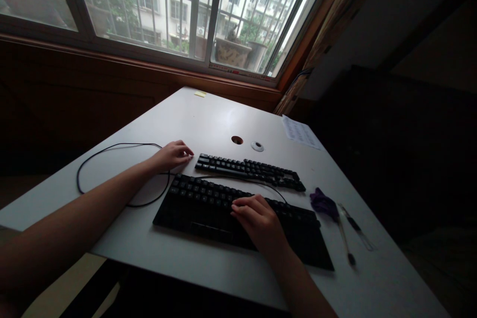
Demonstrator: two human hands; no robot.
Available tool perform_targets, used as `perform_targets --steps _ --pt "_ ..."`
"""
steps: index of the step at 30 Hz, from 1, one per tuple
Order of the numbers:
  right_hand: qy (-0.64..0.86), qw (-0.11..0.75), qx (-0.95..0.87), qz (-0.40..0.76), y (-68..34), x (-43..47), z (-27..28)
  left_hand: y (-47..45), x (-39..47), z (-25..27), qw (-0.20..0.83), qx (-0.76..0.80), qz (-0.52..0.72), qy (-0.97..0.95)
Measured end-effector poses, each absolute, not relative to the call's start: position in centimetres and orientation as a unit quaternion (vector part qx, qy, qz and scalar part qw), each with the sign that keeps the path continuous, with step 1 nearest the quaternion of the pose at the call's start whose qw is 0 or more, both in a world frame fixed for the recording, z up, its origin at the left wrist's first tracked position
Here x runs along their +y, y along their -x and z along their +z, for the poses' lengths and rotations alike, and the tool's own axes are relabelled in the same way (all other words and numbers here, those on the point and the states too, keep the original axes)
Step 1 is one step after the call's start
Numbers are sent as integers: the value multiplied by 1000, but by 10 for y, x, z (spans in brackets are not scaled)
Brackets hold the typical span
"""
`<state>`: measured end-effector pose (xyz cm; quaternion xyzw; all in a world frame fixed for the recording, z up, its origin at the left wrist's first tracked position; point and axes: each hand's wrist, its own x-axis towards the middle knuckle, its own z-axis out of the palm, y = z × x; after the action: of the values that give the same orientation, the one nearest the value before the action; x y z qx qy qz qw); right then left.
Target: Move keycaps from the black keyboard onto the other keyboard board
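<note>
A black keyboard lies slantwise near the table's front edge. Keys fill its back rows, while its front part looks flat and dark with a faint long outline. Over its middle, my right hand has thumb and fingertips drawn together at the keys' front edge; whatever is between them is too small to make out. Behind the keyboard lies a long block of black keycaps in rows. My left hand rests on the table just beyond that block's left end, fingers loosely bent with a gap by the thumb.
A black cable loops under my left forearm and runs between keyboard and keycaps. On the right lie a purple cloth, a thin brush and a wire-ended tool. Further back are a cable hole, its round cover and papers.
</note>
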<state>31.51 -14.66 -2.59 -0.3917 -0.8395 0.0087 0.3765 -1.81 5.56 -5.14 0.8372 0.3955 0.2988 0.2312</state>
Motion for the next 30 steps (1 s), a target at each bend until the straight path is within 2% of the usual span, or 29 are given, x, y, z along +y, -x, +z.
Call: perform_targets --steps 16,30 --pt "407 386 -827 16 -317 -146 -24 18 57 -52 222 394 302 -839" --pt "395 353 -848 -2 -318 -146 -26 17 55 -53 233 399 307 -832"
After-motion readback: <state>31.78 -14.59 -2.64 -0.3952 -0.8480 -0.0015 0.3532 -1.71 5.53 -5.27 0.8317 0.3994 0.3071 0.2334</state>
